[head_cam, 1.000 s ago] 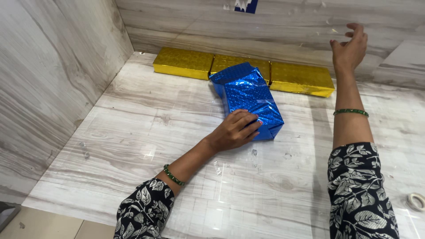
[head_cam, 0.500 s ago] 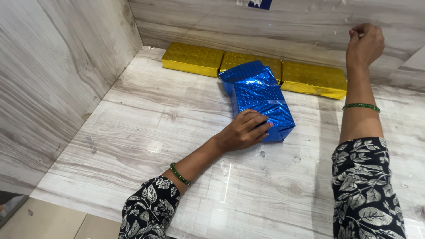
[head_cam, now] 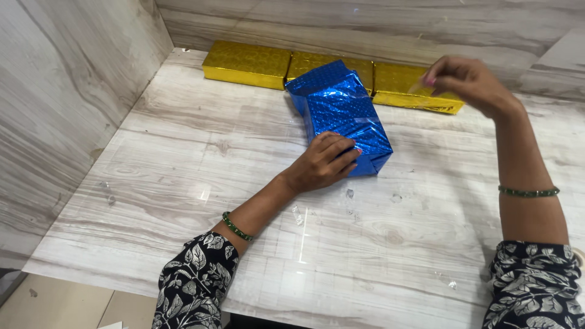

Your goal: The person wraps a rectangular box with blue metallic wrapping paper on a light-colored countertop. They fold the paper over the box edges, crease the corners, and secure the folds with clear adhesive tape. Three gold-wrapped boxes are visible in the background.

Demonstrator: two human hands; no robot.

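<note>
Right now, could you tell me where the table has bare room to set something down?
Bare wood lies left of the blue box, toward the side wall, and along the near edge between the sleeves. The back is crowded with gold boxes.

The left hand (head_cam: pixel 323 163) is covering the near corner of the blue box (head_cam: pixel 341 116), so the wrapping under its fingers (head_cam: pixel 335 146) is not showing. The blue box is hiding the middle gold box (head_cam: pixel 359 66) behind it in part. The right hand (head_cam: pixel 469 82) is pinching something thin and clear (head_cam: pixel 419 86) at its fingertips (head_cam: pixel 430 79); it is too faint to tell what. Beyond those fingertips, the hand is blocking part of the right gold box (head_cam: pixel 402 91). Both sleeves are being cut off by the bottom edge.
</note>
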